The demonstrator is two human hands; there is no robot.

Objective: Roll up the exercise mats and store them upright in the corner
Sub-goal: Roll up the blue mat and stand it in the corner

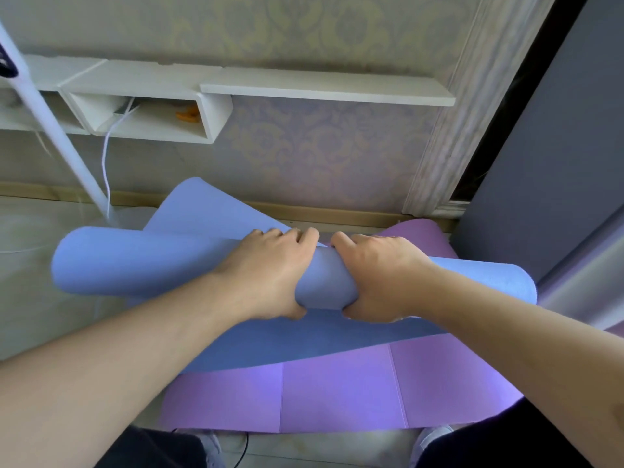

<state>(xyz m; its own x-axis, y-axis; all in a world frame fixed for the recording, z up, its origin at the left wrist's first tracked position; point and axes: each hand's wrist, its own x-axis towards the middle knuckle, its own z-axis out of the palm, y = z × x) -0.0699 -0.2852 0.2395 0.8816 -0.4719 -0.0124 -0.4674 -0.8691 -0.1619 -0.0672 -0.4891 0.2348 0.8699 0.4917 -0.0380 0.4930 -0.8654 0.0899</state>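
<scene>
Blue foam mat [135, 265], matte and soft-looking, lies mostly rolled into a thick cylinder across the floor, its loose end curving up toward the wall. Left hand [266, 271] and right hand [378, 278] grip the roll's middle side by side, fingers curled over the top, thumbs tucked under the near side. Fingertips are hidden behind the roll. Purple mat [337, 396], flat with visible fold creases, lies beneath; its far end curls up by the dark panel [540, 163]. White shelf [304, 86] is fixed to patterned wallpaper. White pole [57, 136] is cut off at the top left.
</scene>
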